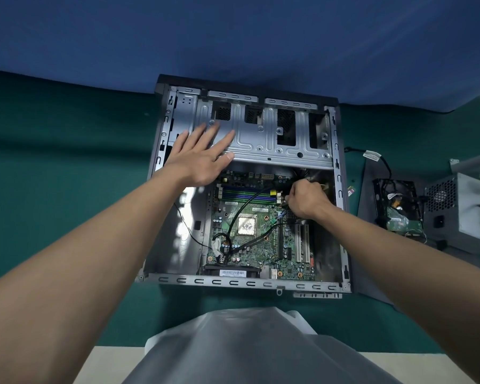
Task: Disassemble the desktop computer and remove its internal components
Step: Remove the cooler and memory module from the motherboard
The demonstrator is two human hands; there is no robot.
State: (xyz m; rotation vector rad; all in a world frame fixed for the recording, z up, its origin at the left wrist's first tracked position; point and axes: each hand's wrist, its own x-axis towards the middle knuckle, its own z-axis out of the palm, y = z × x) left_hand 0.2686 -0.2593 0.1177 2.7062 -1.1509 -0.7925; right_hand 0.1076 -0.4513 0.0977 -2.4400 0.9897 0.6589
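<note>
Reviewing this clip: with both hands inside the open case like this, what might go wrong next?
1. The right hand pinches a connector at the motherboard's edge; pulling at an angle may bend pins or tear wires.
2. A black cable crosses the board beside the bare processor; a jerk could drag it over that.
3. The left hand lies flat on the drive cage, whose sheet-metal edge might cut.

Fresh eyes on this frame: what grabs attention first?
The open computer case lies flat mid-table, its green motherboard exposed inside. The left hand presses flat on the silver drive cage at the far end, while the right hand grips cables at the board's right edge. A power supply and a hard drive sit outside the case, to its right.
</note>
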